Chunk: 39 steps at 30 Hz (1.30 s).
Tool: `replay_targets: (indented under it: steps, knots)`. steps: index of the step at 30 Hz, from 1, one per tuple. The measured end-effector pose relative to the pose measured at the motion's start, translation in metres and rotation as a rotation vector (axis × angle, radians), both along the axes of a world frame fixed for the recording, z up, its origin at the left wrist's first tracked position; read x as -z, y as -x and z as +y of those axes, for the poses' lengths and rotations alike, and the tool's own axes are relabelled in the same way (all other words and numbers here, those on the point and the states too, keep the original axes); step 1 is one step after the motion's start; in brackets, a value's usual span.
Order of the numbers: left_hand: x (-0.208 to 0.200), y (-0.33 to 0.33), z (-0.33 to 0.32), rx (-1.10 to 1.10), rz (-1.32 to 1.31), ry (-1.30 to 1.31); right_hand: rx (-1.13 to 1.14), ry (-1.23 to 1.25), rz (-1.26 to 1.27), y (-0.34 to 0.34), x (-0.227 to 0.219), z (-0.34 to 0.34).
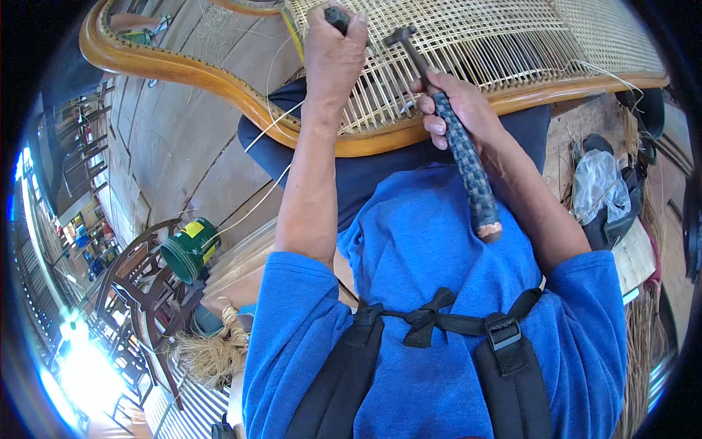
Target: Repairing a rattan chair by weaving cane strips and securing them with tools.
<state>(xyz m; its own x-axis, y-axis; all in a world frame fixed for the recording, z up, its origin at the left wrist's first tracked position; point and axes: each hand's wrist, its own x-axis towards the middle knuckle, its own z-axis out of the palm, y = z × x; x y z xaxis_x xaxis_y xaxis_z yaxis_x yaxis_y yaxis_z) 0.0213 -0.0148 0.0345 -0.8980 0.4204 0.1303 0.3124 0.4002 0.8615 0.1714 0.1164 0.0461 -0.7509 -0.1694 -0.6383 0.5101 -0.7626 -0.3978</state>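
Note:
A curved wooden frame (pixel 197 72) with woven cane (pixel 504 40) lies across my lap, its near rail running over my thighs. My right hand (pixel 464 106) is closed round a small hammer (pixel 472 172), gripping the upper part of its dark checkered wrapped handle. The metal head points away from me, over the open cane strands. To its left, my left hand (pixel 333 62) makes a fist above the weave, round a short tool with a dark handle (pixel 337 20); its working end is hidden. Loose cane strands (pixel 274 126) trail beside my left wrist.
A green bucket (pixel 186 252) sits by dark wooden chair frames (pixel 135 282) at left. Below it lies a bundle of pale fibre (pixel 216 351). At right are a clear plastic bag (pixel 603 186) and upright bundled strands (pixel 643 358). Another person's foot (pixel 159 25) shows at the upper left.

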Motion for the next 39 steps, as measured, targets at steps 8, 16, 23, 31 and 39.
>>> replay_targets:
  steps: [8,16,23,31,39]
  knots:
    - [-0.009,-0.009,-0.001,-0.072,-0.202,-0.181,-0.024,-0.106,-0.031,-0.004,0.002,0.002]
    - [-0.003,-0.009,-0.011,-0.098,-0.194,-0.249,0.056,-0.105,-0.032,-0.01,0.002,0.001]
    - [0.006,-0.009,-0.01,-0.079,-0.138,-0.254,-0.073,-0.152,-0.087,-0.006,-0.008,-0.009]
    - [0.003,-0.003,0.001,-0.173,-0.273,-0.361,0.048,-0.225,-0.012,-0.004,-0.006,0.015]
    - [0.009,-0.003,0.009,-0.136,-0.158,-0.193,0.089,-0.127,0.004,0.004,0.01,0.005]
